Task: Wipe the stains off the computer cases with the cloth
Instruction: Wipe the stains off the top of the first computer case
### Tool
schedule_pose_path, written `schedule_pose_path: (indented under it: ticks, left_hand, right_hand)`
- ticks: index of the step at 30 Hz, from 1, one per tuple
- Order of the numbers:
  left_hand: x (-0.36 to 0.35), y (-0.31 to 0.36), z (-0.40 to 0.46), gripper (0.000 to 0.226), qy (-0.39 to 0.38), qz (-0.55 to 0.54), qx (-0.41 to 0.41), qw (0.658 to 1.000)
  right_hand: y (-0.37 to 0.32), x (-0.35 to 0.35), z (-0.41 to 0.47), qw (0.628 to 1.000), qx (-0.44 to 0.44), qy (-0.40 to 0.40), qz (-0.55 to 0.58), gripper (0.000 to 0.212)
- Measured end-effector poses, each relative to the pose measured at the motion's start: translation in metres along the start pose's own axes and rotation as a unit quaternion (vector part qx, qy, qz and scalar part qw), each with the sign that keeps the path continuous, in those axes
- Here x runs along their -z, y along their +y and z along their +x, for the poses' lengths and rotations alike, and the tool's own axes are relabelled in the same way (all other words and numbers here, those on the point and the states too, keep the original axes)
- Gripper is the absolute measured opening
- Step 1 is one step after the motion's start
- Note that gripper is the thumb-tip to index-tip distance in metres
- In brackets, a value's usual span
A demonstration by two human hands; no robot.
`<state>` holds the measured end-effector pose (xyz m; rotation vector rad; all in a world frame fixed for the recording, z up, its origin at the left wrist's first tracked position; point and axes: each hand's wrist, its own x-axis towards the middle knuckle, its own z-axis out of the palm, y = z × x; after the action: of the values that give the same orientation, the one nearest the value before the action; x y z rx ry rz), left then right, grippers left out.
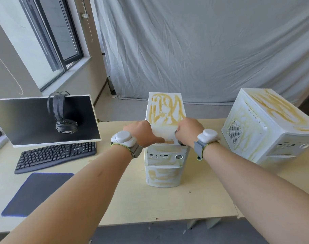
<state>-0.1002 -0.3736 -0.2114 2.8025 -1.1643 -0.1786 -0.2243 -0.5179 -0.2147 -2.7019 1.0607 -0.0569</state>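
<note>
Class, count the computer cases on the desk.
2: a tall computer case stands at the desk's centre under both hands; a wider case sits to its right. None seems hidden.

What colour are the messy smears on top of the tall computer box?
Yellowish-brown stains on the white upright computer case, best seen in the head view.

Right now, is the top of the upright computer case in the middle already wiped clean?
No. The far part of the middle computer case top has yellowish-brown stains, beyond the white cloth gripped by the left hand and right hand.
</note>
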Motion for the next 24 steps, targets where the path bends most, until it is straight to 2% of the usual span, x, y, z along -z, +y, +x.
schedule_pose_path:
  ticks: [3,7,11,16,20,24]
  left_hand:
    - [-0.004,0.010,0.001,0.071,0.009,0.028,-0.008,1.000]
    - [-0.002,0.014,0.004,0.069,-0.007,0.040,0.002,0.999]
    - [-0.003,0.019,0.005,0.072,-0.002,0.080,0.005,0.997]
    - [-0.004,0.011,0.012,0.092,-0.034,0.033,0.038,0.998]
    - [-0.008,0.003,0.013,0.089,-0.062,0.028,0.027,0.997]
    - [-0.004,0.005,0.015,0.088,-0.052,0.034,0.020,0.998]
  right_hand:
    - [0.006,0.012,0.006,0.999,-0.044,-0.001,0.007,0.026]
    - [0.005,0.000,0.001,1.000,-0.003,0.010,0.000,0.015]
    - [0.023,0.004,0.006,1.000,0.010,-0.007,0.026,0.021]
    - [0.027,0.005,0.007,0.999,0.021,0.017,0.019,0.028]
    - [0.030,0.008,0.009,0.999,0.029,-0.013,0.025,0.025]
    - [0.027,0.011,0.014,0.999,0.029,0.008,0.030,0.028]
